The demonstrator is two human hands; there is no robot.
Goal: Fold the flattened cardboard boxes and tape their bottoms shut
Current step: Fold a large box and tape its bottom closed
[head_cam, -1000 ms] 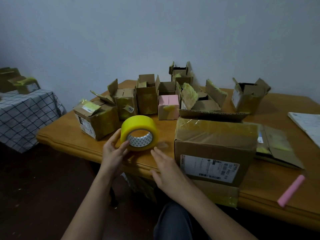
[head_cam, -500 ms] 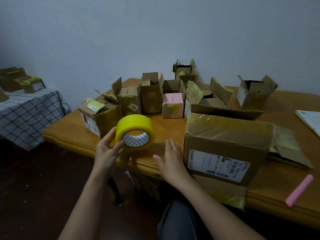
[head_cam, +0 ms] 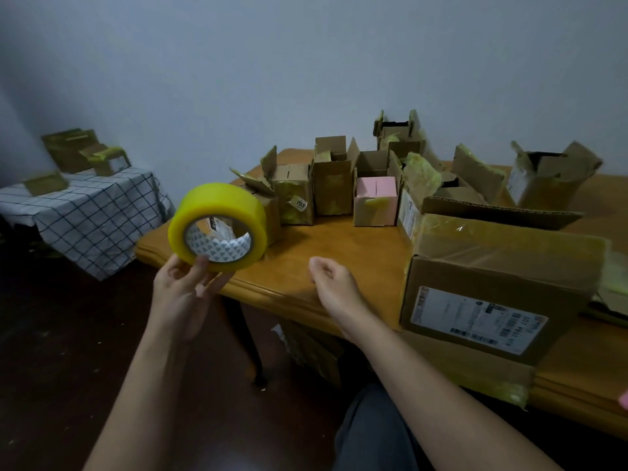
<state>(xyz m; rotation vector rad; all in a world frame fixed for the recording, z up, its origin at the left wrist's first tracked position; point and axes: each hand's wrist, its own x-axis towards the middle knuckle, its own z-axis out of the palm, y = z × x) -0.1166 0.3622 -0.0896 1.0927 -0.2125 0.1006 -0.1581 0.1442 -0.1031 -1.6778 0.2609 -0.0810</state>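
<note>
Tape roll held up beside the table

The left hand [head_cam: 185,294] grips the yellow tape roll [head_cam: 217,227]; the right hand [head_cam: 334,283] hovers loosely curled and empty over the table [head_cam: 356,253].

Cardboard, tape, wood and cloth

We see a glossy yellow plastic tape roll [head_cam: 217,226] on a printed paper core, matt brown corrugated cardboard in the big box [head_cam: 499,287], shiny tape film wrinkled across its top, a smooth paper label [head_cam: 475,317], a smooth varnished wooden table [head_cam: 339,253], and a checked cloth [head_cam: 91,215] with soft folds.
</note>
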